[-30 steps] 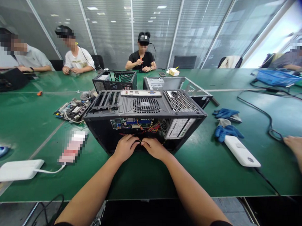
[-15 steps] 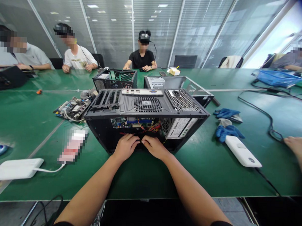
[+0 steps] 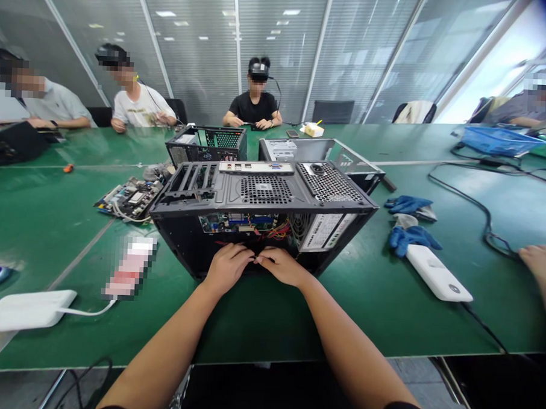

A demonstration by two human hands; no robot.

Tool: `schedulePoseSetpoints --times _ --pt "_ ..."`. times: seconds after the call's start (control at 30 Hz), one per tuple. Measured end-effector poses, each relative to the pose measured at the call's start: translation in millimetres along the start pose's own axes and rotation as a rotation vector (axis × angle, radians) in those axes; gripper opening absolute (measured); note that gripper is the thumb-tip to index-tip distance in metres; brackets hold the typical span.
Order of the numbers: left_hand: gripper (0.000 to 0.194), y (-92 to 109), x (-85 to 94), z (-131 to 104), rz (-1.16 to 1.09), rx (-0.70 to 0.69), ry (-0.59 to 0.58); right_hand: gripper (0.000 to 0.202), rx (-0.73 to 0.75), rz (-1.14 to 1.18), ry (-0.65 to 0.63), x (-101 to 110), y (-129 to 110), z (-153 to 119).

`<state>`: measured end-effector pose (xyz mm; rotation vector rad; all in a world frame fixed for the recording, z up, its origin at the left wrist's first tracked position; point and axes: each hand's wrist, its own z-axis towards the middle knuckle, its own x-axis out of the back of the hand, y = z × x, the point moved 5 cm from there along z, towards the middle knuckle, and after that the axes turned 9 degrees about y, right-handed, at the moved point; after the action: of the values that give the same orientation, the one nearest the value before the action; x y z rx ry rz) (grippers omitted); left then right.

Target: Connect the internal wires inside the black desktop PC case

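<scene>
Left hand (image 3: 225, 266) and right hand (image 3: 281, 266) nearly meet, backs upward, at the computer case (image 3: 267, 191), each grip unclear.

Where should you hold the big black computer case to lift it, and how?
Probably at both ends of the upper rim of the black computer case, coming from left and right at once. It's wide and boxy, so that should balance it. The near side is open, with coloured wires inside to avoid.
</scene>
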<state>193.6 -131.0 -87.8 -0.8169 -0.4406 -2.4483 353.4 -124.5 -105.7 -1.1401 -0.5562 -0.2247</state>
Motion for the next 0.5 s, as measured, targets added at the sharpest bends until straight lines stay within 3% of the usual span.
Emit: schedulePoseSetpoints --times 0.5 --pt "0.017 2.3 1.3 1.9 -0.018 -0.015 0.027 0.019 -0.048 -0.044 0.008 5.7 -10.3 -4.4"
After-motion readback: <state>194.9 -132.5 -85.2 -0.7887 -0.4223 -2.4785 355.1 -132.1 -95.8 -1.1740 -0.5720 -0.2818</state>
